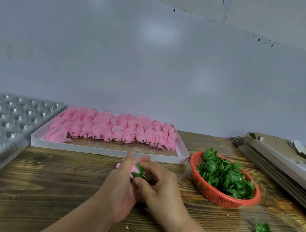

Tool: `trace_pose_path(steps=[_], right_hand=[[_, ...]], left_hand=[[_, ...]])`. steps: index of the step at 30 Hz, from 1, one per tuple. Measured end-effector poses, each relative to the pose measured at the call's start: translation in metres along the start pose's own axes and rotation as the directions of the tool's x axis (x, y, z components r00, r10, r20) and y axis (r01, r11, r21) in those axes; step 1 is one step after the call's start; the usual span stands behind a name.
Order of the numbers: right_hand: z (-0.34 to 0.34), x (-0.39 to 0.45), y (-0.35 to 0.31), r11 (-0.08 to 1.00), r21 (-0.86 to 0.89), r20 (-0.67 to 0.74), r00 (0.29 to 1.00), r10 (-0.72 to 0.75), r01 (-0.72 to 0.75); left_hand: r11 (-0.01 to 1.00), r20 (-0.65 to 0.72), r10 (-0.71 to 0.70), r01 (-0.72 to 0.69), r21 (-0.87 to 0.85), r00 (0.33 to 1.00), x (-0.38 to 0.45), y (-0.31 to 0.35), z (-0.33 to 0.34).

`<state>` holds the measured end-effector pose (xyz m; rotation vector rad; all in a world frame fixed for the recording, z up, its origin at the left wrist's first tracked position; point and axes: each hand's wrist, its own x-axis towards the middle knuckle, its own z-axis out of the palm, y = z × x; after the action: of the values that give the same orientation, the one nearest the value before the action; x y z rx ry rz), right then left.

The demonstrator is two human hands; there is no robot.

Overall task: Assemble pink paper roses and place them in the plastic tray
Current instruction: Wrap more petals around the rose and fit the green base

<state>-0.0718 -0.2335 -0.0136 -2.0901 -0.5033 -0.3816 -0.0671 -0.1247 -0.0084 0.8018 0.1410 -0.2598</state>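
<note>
Holding a pink rose [132,169] over the middle of the surface [55,181], left hand [121,189] wrapped round the petals, right hand [159,181] pinching the green calyx [138,172]. Rose lies roughly sideways, calyx end pointing right, toward the orange basket [220,197]. Clear plastic tray [8,125] sits at the left edge.

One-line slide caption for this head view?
Both hands, left hand and right hand, fit a green calyx onto a pink rose beside the red basket.
</note>
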Motion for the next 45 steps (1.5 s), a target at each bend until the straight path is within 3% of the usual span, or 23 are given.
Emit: trace_pose_path(steps=[32,45], right_hand=[[-0.0033,-0.0046,-0.0083,0.970,-0.215,0.040,0.994,-0.106,0.112],[-0.0032,-0.0039,-0.0096,0.968,-0.217,0.020,0.992,-0.124,0.125]], left_hand=[[0.994,0.087,-0.093,0.097,-0.049,0.992,0.0036,-0.0012,-0.0044],[0.998,0.036,-0.064,0.064,0.002,0.997,0.0016,-0.0027,-0.0008]])
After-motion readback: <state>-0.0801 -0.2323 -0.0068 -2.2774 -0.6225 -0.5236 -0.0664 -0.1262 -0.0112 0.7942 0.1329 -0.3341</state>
